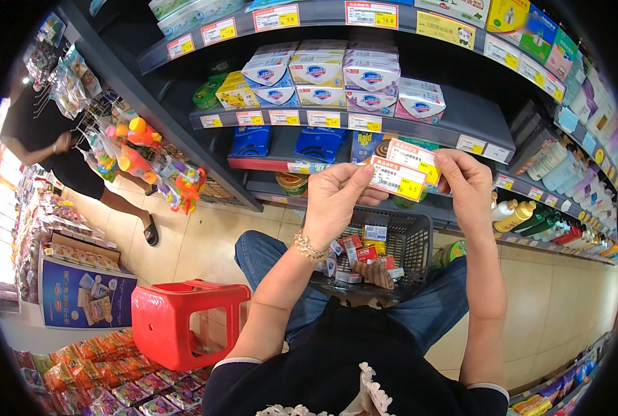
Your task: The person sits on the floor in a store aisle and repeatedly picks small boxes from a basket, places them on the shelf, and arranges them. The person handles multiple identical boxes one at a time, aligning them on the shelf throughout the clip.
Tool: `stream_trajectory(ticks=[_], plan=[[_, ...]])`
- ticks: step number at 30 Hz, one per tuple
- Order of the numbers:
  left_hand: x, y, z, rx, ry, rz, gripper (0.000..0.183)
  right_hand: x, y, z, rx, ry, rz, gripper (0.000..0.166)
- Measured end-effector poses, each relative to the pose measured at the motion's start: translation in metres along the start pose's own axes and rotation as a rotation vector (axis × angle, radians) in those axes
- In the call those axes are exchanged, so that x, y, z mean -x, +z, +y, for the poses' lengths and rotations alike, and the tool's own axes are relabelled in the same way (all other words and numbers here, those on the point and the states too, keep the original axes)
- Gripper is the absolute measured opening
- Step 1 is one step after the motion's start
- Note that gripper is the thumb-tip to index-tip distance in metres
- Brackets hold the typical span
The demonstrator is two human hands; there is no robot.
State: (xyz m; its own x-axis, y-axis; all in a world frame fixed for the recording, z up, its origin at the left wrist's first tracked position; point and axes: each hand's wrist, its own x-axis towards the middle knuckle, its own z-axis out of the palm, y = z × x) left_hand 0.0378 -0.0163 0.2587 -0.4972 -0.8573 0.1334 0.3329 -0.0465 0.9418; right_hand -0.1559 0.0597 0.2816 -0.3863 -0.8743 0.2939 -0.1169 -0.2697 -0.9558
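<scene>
My left hand (340, 195) pinches a paper price tag (396, 178) between thumb and fingers. Behind and above it, partly overlapped, is a second price tag (412, 156), whose right end my right hand (462, 179) grips. Both tags have red borders and yellow panels. Below my hands, between my knees, a dark plastic basket (418, 249) holds small boxes and a striped packet (374, 274). Boxed Safeguard soap (371, 78) stands stacked on the shelf in front of me, with price tags along the shelf edge.
A red plastic stool (168, 322) stands at my left, near packaged snacks (91, 359). Hanging toys (137, 156) and a person (54, 130) are further left. Bottles (517, 216) line the right-hand shelves. Blue boxes (314, 143) and round tins (292, 182) occupy lower shelves.
</scene>
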Motion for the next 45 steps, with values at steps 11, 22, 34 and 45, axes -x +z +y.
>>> stream_trajectory(ticks=[11, 22, 34, 45], plan=[[-0.004, -0.006, -0.011, -0.021, -0.002, 0.013, 0.03, 0.006, 0.009, 0.005, -0.023, 0.072, -0.068, 0.024], [-0.008, -0.01, -0.029, 0.023, -0.011, 0.056, 0.025, 0.011, 0.016, 0.008, 0.07, 0.17, -0.114, 0.022], [-0.027, -0.017, -0.063, -0.205, 0.028, 0.047, 0.018, 0.0, 0.012, 0.041, 0.385, 0.193, -0.104, 0.013], [-0.135, -0.059, -0.109, -1.084, 0.821, 0.248, 0.037, -0.024, -0.005, 0.077, 0.33, 0.249, 0.015, 0.015]])
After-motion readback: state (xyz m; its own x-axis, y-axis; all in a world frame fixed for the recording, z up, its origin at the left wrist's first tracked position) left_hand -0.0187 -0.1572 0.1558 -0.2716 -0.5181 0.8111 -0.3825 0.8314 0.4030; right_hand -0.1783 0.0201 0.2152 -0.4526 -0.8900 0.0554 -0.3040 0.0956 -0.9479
